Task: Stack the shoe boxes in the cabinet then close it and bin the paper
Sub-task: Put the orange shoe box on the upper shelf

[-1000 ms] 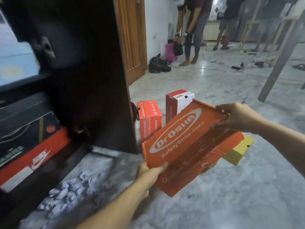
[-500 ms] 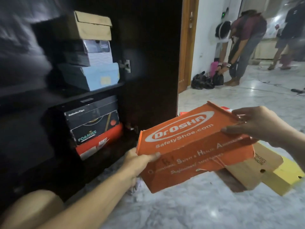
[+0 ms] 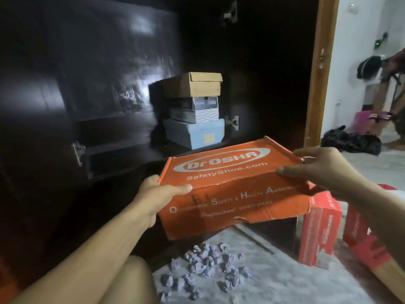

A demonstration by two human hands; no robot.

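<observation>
I hold an orange Dr.Osha shoe box (image 3: pixel 230 185) level in front of the open dark cabinet (image 3: pixel 122 137). My left hand (image 3: pixel 157 194) grips its near left corner, thumb on the lid. My right hand (image 3: pixel 320 170) grips its far right end. Behind it, on the cabinet's shelf, stands a stack of three boxes: a brown one (image 3: pixel 195 84) on top, a grey one (image 3: pixel 195 109) in the middle and a light blue one (image 3: pixel 195 132) below. Crumpled purple-grey paper balls (image 3: pixel 206 268) lie scattered on the marble floor beneath the box.
Two red shoe boxes (image 3: pixel 320 229) stand on the floor at the right, a third red one (image 3: pixel 363 235) beside them. The cabinet's right door (image 3: pixel 274 73) stands open next to a wooden door frame (image 3: pixel 317 69). A person (image 3: pixel 390 84) bends over dark bags far right. My knee (image 3: pixel 122 281) is at bottom left.
My view swung left and toward the cabinet. The orange box, held in both hands, has come up level and closer to the shelf. The lower boxes are now hidden behind it.
</observation>
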